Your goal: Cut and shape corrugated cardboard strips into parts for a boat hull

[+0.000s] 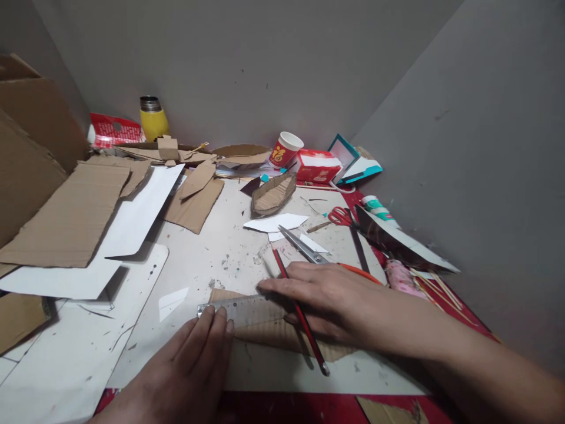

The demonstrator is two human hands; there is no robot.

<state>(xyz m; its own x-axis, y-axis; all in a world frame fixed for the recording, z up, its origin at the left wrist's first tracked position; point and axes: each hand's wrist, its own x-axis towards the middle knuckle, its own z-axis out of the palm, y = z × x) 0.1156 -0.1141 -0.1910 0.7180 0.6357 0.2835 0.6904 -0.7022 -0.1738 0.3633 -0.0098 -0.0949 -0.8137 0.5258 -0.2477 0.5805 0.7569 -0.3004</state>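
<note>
A metal ruler (238,307) lies across a piece of brown cardboard (282,337) near the table's front edge. My left hand (189,368) rests flat, its fingertips pressing on the ruler's left end. My right hand (322,294) lies palm down over the ruler's right part, fingers stretched out to the left. A red pencil (300,315) runs under its fingers, its tip pointing away from me and its far end sticking out toward me.
Open scissors with orange handles (309,250) lie just behind my right hand. A cardboard boat shape (272,194), white paper scraps (273,222), red scissors (339,216), a paper cup (285,150), a yellow flask (153,118) and cardboard sheets (70,215) crowd the table.
</note>
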